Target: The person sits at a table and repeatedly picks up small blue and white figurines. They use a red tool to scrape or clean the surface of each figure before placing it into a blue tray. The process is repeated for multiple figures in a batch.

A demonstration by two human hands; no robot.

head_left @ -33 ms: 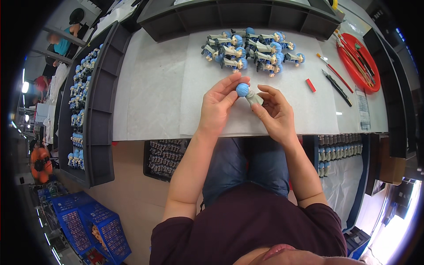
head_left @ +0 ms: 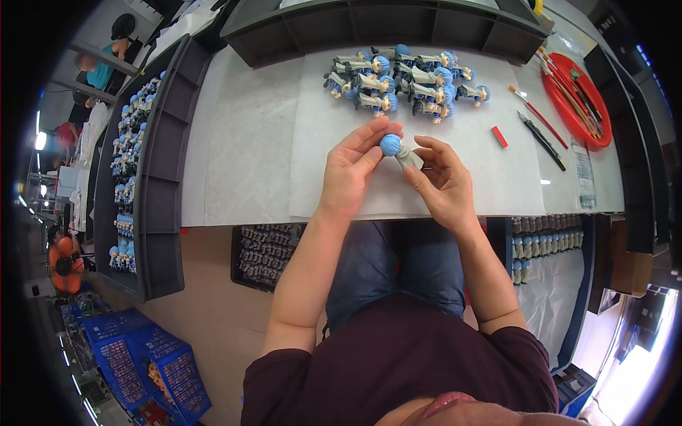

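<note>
A small figurine (head_left: 406, 157) with a blue-haired head and a pale grey-green robe is held over the near part of the table. My left hand (head_left: 353, 165) is closed around its head, thumb and fingers on either side of the blue hair. The robe's lower end lies between the thumb and curled fingers of my right hand (head_left: 445, 177). Its face side is turned away from view. Just beyond my hands lies a cluster of similar figurines (head_left: 427, 77) on a white sheet (head_left: 312, 135), most of them on their sides.
A dark tray (head_left: 162, 177) holding more figurines stands at the left. Another dark tray (head_left: 398, 28) lines the far edge. At the right are a red dish (head_left: 602, 138) of brushes, a red-handled brush (head_left: 541, 119), a black pen-like tool (head_left: 543, 142) and a red block (head_left: 500, 137).
My hands and the figurine look the same. Only an orange shape in the far left background looks different.
</note>
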